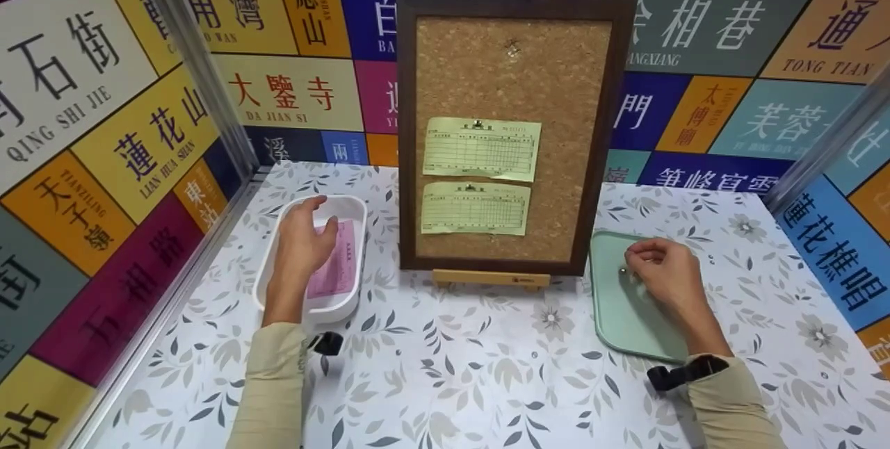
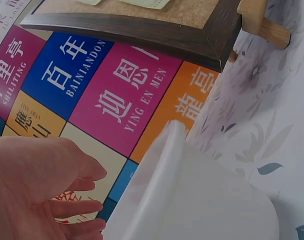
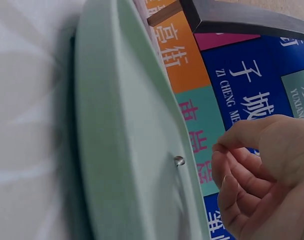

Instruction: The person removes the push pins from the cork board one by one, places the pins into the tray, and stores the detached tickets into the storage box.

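My left hand [image 1: 301,237] is over a white plastic tray [image 1: 358,226], its fingers loosely bent and apart from the thumb. A printed pink slip [image 1: 341,261] lies in that tray, partly behind the hand. On the right, my right hand [image 1: 667,272] hovers at a pale green tray [image 1: 612,324]. Its fingers are curled and thumb and forefinger tips come close together; whether something tiny is between them is hidden. Beside the fingertips, a small silvery pin [image 3: 179,160] shows on the green tray. In the left wrist view, the white tray's wall [image 2: 201,200] stands near the left fingers.
Between the trays, a framed cork board [image 1: 473,74] leans on a wooden stand [image 1: 490,278]. Two yellow-green slips are pinned to it, an upper slip [image 1: 480,150] and a lower slip [image 1: 473,209]. A shiny cluster [image 1: 513,49] sits near the board's top. Lettered panels enclose the leaf-patterned table.
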The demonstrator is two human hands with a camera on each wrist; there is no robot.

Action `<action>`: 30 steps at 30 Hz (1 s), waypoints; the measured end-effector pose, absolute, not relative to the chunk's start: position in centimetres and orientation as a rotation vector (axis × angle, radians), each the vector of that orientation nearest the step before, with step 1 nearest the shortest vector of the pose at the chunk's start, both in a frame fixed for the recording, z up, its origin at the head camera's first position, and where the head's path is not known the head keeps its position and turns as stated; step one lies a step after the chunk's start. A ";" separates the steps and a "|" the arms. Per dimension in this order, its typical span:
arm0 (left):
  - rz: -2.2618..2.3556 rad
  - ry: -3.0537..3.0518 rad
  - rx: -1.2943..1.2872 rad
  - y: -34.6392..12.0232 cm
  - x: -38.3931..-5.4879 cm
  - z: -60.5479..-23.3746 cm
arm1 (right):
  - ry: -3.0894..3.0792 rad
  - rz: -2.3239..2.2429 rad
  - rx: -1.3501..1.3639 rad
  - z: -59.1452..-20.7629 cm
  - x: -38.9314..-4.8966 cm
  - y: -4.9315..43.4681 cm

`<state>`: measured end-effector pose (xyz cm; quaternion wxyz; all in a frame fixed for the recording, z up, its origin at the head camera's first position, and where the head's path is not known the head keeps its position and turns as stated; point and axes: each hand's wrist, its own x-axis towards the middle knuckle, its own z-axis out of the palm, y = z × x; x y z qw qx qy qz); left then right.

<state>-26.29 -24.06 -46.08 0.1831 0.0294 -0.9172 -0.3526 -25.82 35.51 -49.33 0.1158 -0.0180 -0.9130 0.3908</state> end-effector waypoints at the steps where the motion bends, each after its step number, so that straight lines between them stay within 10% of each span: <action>1: -0.998 -2.590 0.081 -23.9 -26.3 -46.0 | -2.662 1.147 -0.051 -49.2 -25.8 35.4; 30: -1.153 -2.160 -0.177 -16.9 -25.1 -42.1 | -2.161 1.333 0.175 -44.7 -24.5 27.7</action>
